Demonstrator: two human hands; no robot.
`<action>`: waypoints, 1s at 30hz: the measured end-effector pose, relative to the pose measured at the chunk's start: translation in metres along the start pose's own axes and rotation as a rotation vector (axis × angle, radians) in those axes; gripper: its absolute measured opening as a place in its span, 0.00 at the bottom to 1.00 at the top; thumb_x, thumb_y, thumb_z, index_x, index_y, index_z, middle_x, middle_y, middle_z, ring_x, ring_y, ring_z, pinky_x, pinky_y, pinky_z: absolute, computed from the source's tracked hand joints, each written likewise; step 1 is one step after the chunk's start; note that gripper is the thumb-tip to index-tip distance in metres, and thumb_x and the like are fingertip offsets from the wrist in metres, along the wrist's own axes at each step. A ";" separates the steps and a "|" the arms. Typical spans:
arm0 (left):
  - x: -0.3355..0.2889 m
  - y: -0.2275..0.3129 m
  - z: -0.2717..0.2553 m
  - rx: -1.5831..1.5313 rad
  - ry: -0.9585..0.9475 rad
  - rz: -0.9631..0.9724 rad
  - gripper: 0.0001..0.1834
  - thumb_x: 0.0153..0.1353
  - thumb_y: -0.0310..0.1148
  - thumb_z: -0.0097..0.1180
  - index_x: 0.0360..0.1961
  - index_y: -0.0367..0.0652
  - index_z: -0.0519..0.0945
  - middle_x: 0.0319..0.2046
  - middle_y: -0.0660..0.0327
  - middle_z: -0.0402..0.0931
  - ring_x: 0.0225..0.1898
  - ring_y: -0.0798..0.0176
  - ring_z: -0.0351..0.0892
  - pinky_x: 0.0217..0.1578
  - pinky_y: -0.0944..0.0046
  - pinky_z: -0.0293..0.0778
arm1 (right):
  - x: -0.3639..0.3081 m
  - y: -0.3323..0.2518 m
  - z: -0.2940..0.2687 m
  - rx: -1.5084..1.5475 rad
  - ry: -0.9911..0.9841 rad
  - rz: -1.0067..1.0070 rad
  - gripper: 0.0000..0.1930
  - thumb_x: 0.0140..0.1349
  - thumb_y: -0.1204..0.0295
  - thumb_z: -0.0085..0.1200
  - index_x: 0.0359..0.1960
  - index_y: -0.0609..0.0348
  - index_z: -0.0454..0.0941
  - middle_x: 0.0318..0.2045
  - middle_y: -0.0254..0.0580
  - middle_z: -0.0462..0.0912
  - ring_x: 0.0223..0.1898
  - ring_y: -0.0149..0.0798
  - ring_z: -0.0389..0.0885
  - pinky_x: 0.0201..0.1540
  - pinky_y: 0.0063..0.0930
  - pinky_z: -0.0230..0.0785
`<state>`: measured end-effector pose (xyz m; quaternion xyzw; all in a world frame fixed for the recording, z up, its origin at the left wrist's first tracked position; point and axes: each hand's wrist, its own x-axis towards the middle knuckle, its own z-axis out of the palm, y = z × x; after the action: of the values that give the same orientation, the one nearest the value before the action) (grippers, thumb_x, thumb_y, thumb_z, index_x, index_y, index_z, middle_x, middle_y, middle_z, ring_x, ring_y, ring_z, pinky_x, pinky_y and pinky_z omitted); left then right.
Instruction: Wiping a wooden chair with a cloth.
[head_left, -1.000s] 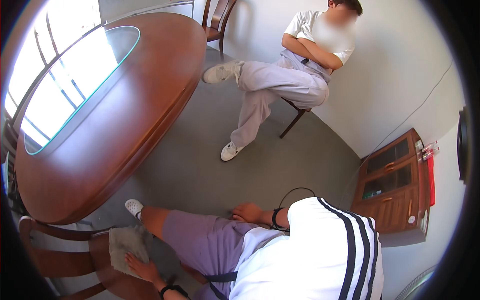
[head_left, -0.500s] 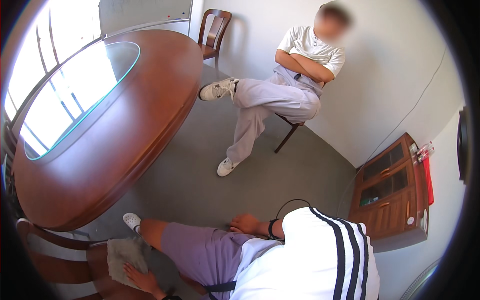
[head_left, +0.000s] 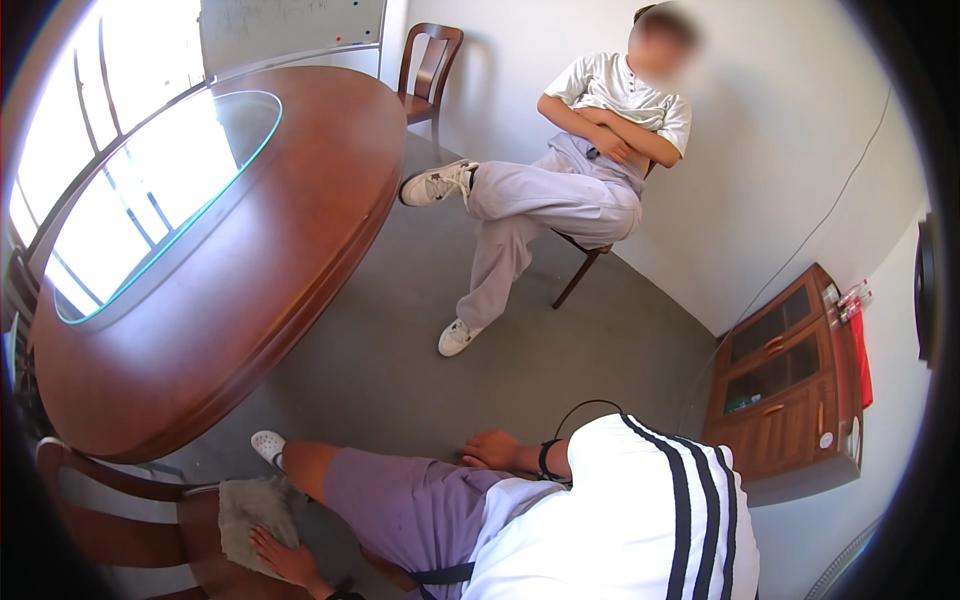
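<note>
My left hand (head_left: 284, 558) lies flat on a grey cloth (head_left: 250, 512), fingers stretched out and pressing on its surface. That cloth is spread over the seat of a brown wooden chair (head_left: 200, 530) at the lower left, partly hanging past the seat's edge. Just beyond my thigh, in purple-grey shorts (head_left: 400, 495), rests my right hand (head_left: 490, 449). Its fingers are loosely curled in, and nothing shows in them. A black band (head_left: 549, 458) with a thin cable is around my right wrist.
A large round brown table (head_left: 330, 180) with a glass turntable (head_left: 265, 115) stands at the left. Across from me another person (head_left: 560, 190) sits cross-legged on a chair. A wooden cabinet (head_left: 765, 425) is at the right, a second chair (head_left: 430, 65) at the back wall.
The seated person's folded arms have loosened, and a hand has moved down to the waist. My hands and the cloth stay in place; the view has shifted slightly.
</note>
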<state>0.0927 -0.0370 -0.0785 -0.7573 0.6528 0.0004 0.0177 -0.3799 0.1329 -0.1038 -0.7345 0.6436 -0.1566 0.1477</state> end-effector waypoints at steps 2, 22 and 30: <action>-0.001 0.009 -0.019 0.000 -0.045 -0.010 0.49 0.51 0.36 0.60 0.73 0.46 0.49 0.75 0.62 0.42 0.75 0.60 0.38 0.72 0.55 0.39 | 0.000 -0.002 -0.003 0.003 -0.002 0.010 0.15 0.68 0.58 0.41 0.36 0.56 0.74 0.32 0.45 0.78 0.37 0.51 0.77 0.39 0.45 0.72; 0.003 0.002 0.001 0.057 -0.006 0.059 0.45 0.54 0.38 0.57 0.72 0.45 0.52 0.74 0.62 0.47 0.75 0.59 0.42 0.71 0.56 0.43 | -0.008 0.016 0.024 -0.064 -0.211 0.094 0.16 0.61 0.63 0.45 0.50 0.47 0.73 0.40 0.39 0.77 0.43 0.44 0.79 0.43 0.39 0.74; -0.009 -0.004 -0.013 0.233 0.230 0.209 0.26 0.65 0.39 0.47 0.61 0.36 0.71 0.59 0.51 0.70 0.60 0.53 0.69 0.59 0.54 0.63 | -0.011 0.013 0.024 -0.097 -0.155 0.105 0.17 0.62 0.64 0.44 0.52 0.49 0.73 0.40 0.42 0.78 0.42 0.46 0.80 0.43 0.39 0.74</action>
<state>0.0947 -0.0279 -0.0650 -0.6734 0.7212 -0.1597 0.0304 -0.3828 0.1422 -0.1318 -0.7159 0.6748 -0.0601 0.1691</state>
